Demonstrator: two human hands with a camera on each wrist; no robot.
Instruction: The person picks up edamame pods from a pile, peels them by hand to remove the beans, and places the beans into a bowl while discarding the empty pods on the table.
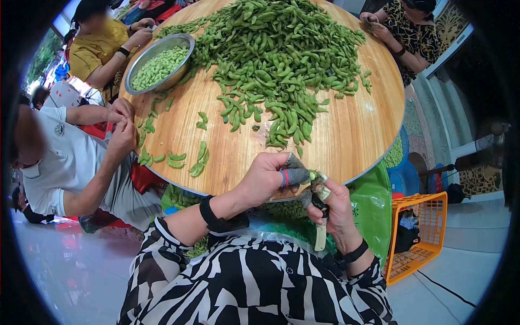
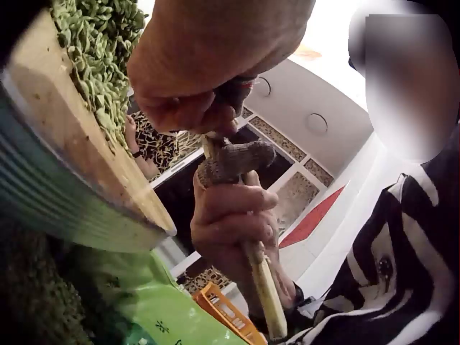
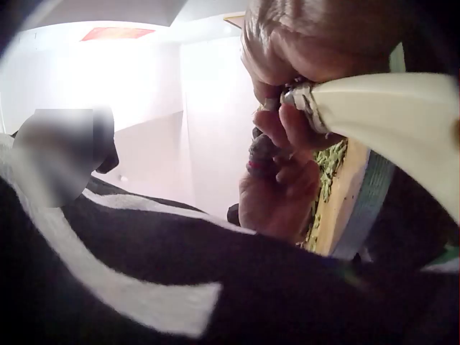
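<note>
Just in front of the table's near edge, my left hand [image 1: 265, 176] pinches something small and green [image 1: 312, 175], likely a soybean pod, mostly hidden by the fingers. Grey cloth covers the thumb and a finger, with a red band round one. Close against it, my right hand [image 1: 337, 208] grips a tool with a long cream handle [image 1: 321, 237] pointing down; its working end is hidden between the hands. The right wrist view shows wrapping at the base of this handle [image 3: 381, 108]. A big heap of green soybean pods [image 1: 281, 49] lies on the round wooden table [image 1: 184, 122].
A metal bowl [image 1: 188, 59] of shelled beans stands at the table's left. Loose pods [image 1: 200, 158] lie near the front left. People sit around the table. An orange crate [image 1: 416, 233] and blue basin [image 1: 403, 176] stand at the right, near green plastic [image 1: 374, 203].
</note>
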